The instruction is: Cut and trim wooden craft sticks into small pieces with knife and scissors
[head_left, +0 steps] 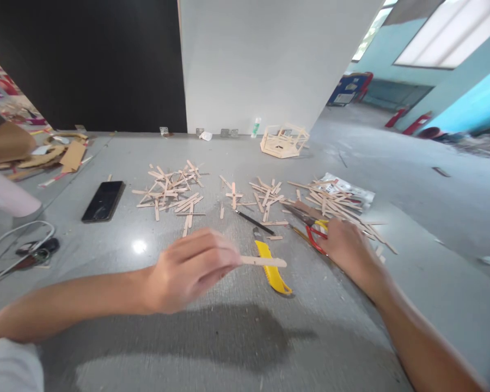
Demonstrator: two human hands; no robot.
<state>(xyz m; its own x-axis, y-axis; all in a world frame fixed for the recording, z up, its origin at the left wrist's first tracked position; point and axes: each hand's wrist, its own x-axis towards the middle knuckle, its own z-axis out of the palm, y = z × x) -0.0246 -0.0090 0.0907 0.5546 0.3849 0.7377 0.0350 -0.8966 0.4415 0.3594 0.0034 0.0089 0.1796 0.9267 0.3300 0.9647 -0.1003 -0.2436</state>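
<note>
My left hand [196, 267] pinches one end of a wooden craft stick [265, 262], held level above the grey tabletop with its rounded end pointing right. Beneath that stick lies a yellow utility knife [273, 272]. My right hand [349, 250] is closed at the handles of a pair of scissors [316, 235] with red and yellow grips, its blades pointing up and left towards the loose sticks. A black pen [255, 222] rests between the knife and the stick piles. Part of the scissor handles is hidden by my fingers.
Loose craft sticks lie in piles at the left [173, 188], the middle [265, 193] and the right [335, 196]. Behind them stand a hexagonal stick frame [285, 142] and a small glue bottle [256, 127]. A phone [103, 201] and cardboard scraps [73, 156] are on the left.
</note>
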